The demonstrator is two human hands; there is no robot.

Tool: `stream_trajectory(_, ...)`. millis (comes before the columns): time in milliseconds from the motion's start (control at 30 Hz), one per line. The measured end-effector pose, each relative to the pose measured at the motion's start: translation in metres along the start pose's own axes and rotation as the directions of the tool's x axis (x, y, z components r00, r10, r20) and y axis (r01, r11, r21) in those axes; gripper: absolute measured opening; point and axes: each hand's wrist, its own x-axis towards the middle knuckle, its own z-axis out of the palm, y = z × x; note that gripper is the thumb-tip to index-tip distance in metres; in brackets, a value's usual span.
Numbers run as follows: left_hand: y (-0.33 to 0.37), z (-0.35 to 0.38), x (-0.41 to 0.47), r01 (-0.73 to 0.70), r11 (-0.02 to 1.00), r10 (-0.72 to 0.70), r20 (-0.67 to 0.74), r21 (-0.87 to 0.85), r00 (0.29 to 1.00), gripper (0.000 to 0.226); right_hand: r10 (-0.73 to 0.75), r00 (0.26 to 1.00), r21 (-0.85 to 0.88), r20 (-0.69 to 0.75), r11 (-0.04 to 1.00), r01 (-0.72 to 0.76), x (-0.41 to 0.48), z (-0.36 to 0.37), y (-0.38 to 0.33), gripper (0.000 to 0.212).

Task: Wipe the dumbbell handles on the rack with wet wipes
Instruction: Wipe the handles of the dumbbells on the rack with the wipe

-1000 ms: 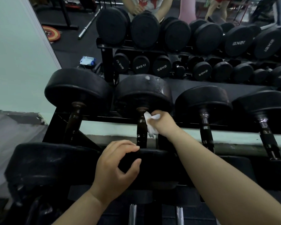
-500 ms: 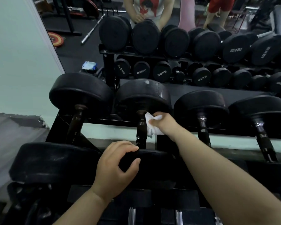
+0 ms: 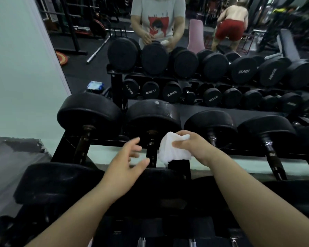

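1. The rack (image 3: 112, 139) runs across the view with four black dumbbells in its top row. Their far heads point toward a mirror (image 3: 82, 65).
2. The right hand (image 3: 191, 148) pinches a white wipe (image 3: 173, 152) between thumb and curled fingers. The wipe hangs bunched below the hand.
3. The wipe sits just right of the second handle (image 3: 151, 148), counted from the rack's left end. It is near that handle's far end, below the far head (image 3: 152, 116). Whether its edge touches the metal cannot be told.
4. The left hand (image 3: 125, 168) holds nothing. Its fingers are spread and loosely bent, thumb out, and it hovers just left of the same handle, over the near head (image 3: 164, 184). Whether the thumb tip touches the handle cannot be told.
5. The first handle (image 3: 83, 145), at the rack's left end, looks dark and dull. The third handle (image 3: 211, 138) and fourth handle (image 3: 273, 157), toward the right end, shine at the collars.
6. The mirror shows the rack's rows reflected, a person in a grey printed shirt (image 3: 157, 16) and a blue packet (image 3: 95, 85) on the floor by the rack's left end. A pale green wall (image 3: 16, 68) stands at the left.
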Motion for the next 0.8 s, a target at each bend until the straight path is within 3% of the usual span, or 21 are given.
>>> stream_trajectory(100, 0.016, -0.003, 0.026, 0.001, 0.999, -0.004, 0.077, 0.042, 0.997, 0.066, -0.049, 0.994, 0.045, 0.1, 0.998, 0.044, -0.004, 0.011, -0.009, 0.015)
stream_trajectory(167, 0.023, -0.003, 0.041, 0.011, 0.999, -0.019, 0.168, 0.049, 0.986, 0.057, -0.074, 0.991, 0.103, 0.116, 0.993, 0.062, -0.005, 0.021, -0.012, 0.014)
stream_trajectory(233, 0.023, -0.006, 0.05, 0.033, 0.997, -0.048, 0.23, 0.067, 0.972, 0.029, -0.076, 0.993, 0.115, 0.09, 0.991, 0.065, -0.003, 0.029, -0.011, 0.014)
stream_trajectory(267, 0.021, -0.008, 0.053, 0.041, 0.993, -0.065, 0.218, 0.115, 0.974, 0.014, -0.072, 0.996, 0.094, 0.062, 0.993, 0.066, -0.003, 0.031, -0.009, 0.014)
stream_trajectory(367, 0.007, -0.022, 0.062, 0.118, 0.956, -0.146, 0.084, 0.268, 0.986, 0.026, -0.036, 0.998, 0.009, -0.06, 0.999, 0.037, -0.004, 0.036, 0.005, 0.015)
stream_trajectory(467, -0.005, -0.038, 0.068, 0.244, 0.896, -0.255, -0.022, 0.37, 0.967, 0.017, 0.017, 0.994, 0.021, -0.107, 1.0, -0.015, -0.014, 0.04, 0.024, 0.009)
stream_trajectory(533, -0.013, -0.041, 0.072, 0.299, 0.889, -0.313, -0.017, 0.347, 0.95, 0.004, 0.059, 0.993, 0.043, -0.106, 0.998, -0.055, -0.02, 0.045, 0.034, 0.008)
stream_trajectory(567, -0.016, -0.039, 0.074, 0.319, 0.9, -0.334, 0.003, 0.297, 0.942, 0.009, 0.073, 0.989, 0.063, -0.129, 0.996, -0.066, -0.021, 0.047, 0.037, 0.01)
stream_trajectory(667, -0.015, -0.028, 0.078, 0.373, 0.927, -0.376, 0.104, 0.044, 0.921, 0.004, 0.079, 0.972, 0.113, -0.223, 0.992, -0.055, -0.02, 0.053, 0.039, 0.016)
stream_trajectory(800, -0.019, -0.006, 0.089, 0.382, 0.924, -0.372, 0.177, -0.025, 0.911, 0.018, 0.042, 0.948, 0.098, -0.317, 0.995, -0.011, -0.019, 0.056, 0.045, 0.026)
